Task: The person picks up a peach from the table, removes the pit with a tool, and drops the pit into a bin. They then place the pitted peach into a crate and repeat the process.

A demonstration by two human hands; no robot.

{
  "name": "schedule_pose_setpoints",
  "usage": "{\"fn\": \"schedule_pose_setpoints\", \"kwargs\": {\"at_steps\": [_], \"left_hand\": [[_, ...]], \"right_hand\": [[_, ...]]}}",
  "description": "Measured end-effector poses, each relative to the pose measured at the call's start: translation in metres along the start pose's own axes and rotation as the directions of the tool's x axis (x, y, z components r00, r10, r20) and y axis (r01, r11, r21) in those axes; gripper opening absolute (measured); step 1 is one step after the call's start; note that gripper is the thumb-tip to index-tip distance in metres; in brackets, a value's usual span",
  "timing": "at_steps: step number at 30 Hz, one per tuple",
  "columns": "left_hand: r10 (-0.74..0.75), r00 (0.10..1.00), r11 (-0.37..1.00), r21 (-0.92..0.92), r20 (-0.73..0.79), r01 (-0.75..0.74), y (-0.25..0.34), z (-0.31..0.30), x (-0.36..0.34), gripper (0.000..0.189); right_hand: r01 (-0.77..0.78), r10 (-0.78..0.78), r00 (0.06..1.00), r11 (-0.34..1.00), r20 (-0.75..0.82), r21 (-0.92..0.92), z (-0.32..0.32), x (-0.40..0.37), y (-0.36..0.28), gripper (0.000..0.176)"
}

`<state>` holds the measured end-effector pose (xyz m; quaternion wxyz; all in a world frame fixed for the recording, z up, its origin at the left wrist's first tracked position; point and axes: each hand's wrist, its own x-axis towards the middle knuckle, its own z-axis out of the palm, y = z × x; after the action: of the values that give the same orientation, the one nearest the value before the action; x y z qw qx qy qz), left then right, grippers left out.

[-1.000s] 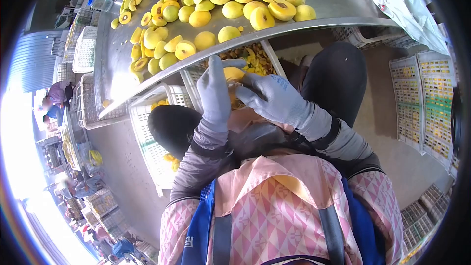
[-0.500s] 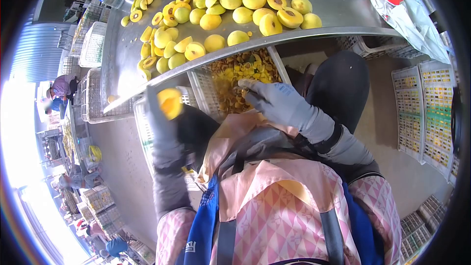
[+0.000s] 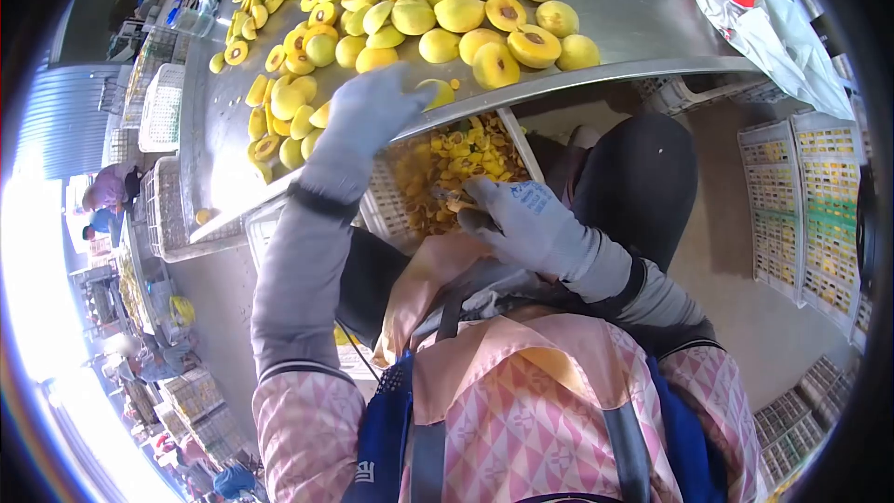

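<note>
My left hand [image 3: 372,112], in a grey glove and slightly blurred, is over the front of the metal table [image 3: 643,33]. Its fingers stretch toward a yellow peach half [image 3: 438,93] at the table edge. Several more peach halves [image 3: 535,47], some cut side up with reddish-brown centres, lie heaped behind it. My right hand [image 3: 531,224], also gloved in grey, is closed in front of my lap. Between its fingers is something small, too hard to make out. Just beyond it, below the table edge, sits a white crate [image 3: 384,196] with brown pits and yellow scraps [image 3: 475,154].
A white and red plastic bag [image 3: 759,28] hangs over the table's right corner. White crates [image 3: 792,200] with yellow contents stand at the right. Crates [image 3: 163,107] are also at the left, where other people [image 3: 112,191] work by another table.
My left hand has gone from beside my lap, where it held a peach half, up and right over the table. That half is no longer visible in it. My right hand has dipped slightly.
</note>
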<state>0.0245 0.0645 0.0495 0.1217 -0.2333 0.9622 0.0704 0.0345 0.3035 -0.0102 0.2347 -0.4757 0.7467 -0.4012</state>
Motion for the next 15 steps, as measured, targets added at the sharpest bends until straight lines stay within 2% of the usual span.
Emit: {"fn": "schedule_pose_setpoints", "kwargs": {"at_steps": [3,6,7,8,9,10,11,13,14,15], "left_hand": [[0.115,0.989,0.987,0.099,0.091,-0.124,0.006,0.025,0.041,0.053],[0.105,0.989,0.99,-0.11,0.108,-0.093,-0.004,0.029,0.043,0.051],[0.112,0.987,0.921,-0.386,0.114,-0.059,-0.012,0.025,0.038,0.051],[0.12,0.986,0.776,-0.63,0.118,-0.019,-0.022,0.021,0.027,0.05],[0.127,0.985,0.569,-0.822,0.12,0.026,-0.031,0.019,0.016,0.05],[0.16,0.987,0.451,-0.891,0.032,-0.044,-0.041,0.024,0.005,0.05],[0.177,0.983,0.322,-0.94,-0.058,-0.113,-0.053,0.034,-0.008,0.05],[0.136,0.96,0.412,-0.868,-0.243,-0.278,-0.053,0.039,-0.042,0.05],[0.123,0.935,0.616,-0.713,-0.333,-0.335,-0.041,0.045,-0.057,0.05],[0.09,0.934,0.526,-0.78,-0.345,-0.339,-0.026,0.046,-0.069,0.046]], "right_hand": [[-0.06,0.06,0.998,0.998,0.009,0.027,-0.006,0.001,-0.002,0.031],[-0.09,0.095,0.995,0.986,-0.028,0.137,-0.012,0.001,-0.005,0.031],[-0.084,0.095,0.994,0.979,-0.055,0.186,-0.013,0.001,-0.005,0.031],[-0.034,0.061,0.992,0.972,-0.112,0.233,-0.013,0.001,-0.005,0.031],[0.02,0.029,0.985,0.961,-0.17,0.277,-0.013,0.001,-0.005,0.031],[0.076,-0.001,0.974,0.945,-0.228,0.318,-0.012,0.002,-0.006,0.031],[0.064,0.022,0.972,0.933,-0.235,0.353,-0.012,0.002,-0.008,0.03],[0.049,0.057,0.97,0.907,-0.237,0.418,-0.011,0.004,-0.014,0.028],[0.097,0.015,0.963,0.912,-0.269,0.399,-0.009,0.006,-0.014,0.027],[0.141,-0.024,0.954,0.916,-0.3,0.376,-0.004,0.008,-0.013,0.026]]}}
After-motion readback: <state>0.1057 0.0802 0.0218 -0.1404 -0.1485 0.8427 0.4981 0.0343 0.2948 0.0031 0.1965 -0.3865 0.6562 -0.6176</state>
